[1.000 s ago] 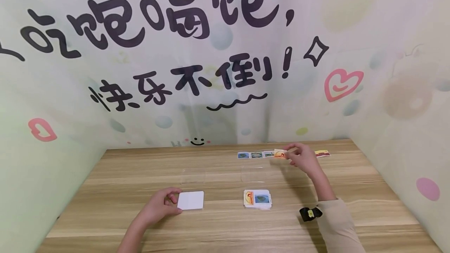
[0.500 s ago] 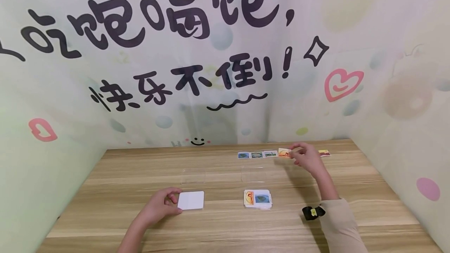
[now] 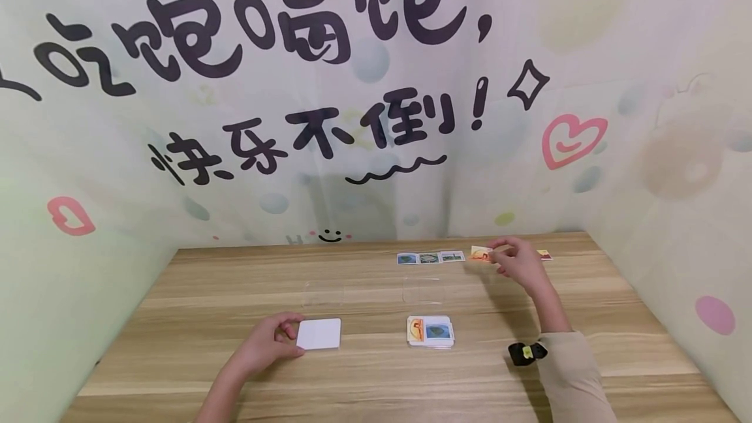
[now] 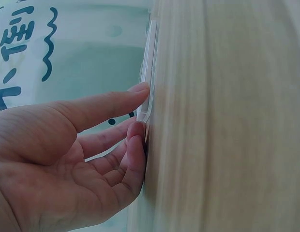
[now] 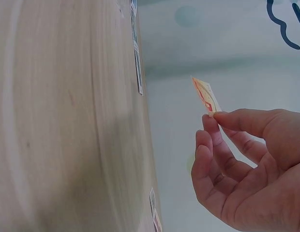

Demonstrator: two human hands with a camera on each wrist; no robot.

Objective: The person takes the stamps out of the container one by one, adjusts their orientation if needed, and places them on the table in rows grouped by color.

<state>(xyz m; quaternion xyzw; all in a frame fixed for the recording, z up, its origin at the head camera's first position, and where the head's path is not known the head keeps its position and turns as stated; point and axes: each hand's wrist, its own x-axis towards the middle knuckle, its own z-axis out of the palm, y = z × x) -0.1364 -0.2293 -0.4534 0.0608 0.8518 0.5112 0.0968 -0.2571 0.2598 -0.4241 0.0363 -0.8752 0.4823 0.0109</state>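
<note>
My right hand (image 3: pixel 519 266) pinches a small orange and yellow picture card (image 3: pixel 480 253) between thumb and fingertips, above the back of the table. In the right wrist view the card (image 5: pixel 206 95) tilts up, apart from the wood. To its left, a row of small blue and green picture cards (image 3: pixel 430 258) lies flat; a red and yellow card (image 3: pixel 546 254) shows partly behind my right hand. At the front left, my left hand (image 3: pixel 267 344) grips the left edge of a white card stack (image 3: pixel 319 334). The left wrist view shows thumb and fingers at the stack's edge (image 4: pixel 149 72).
A second stack (image 3: pixel 431 331), topped with orange and blue pictures, sits right of the white one. Two clear plastic pieces (image 3: pixel 324 292) (image 3: pixel 423 290) lie flat behind the stacks. A printed curtain wall (image 3: pixel 376 201) rises at the table's (image 3: pixel 376 384) back edge.
My right hand has moved slightly right with the orange card, away from the blue and green row, leaving a gap there. My left hand has stayed at the white stack.
</note>
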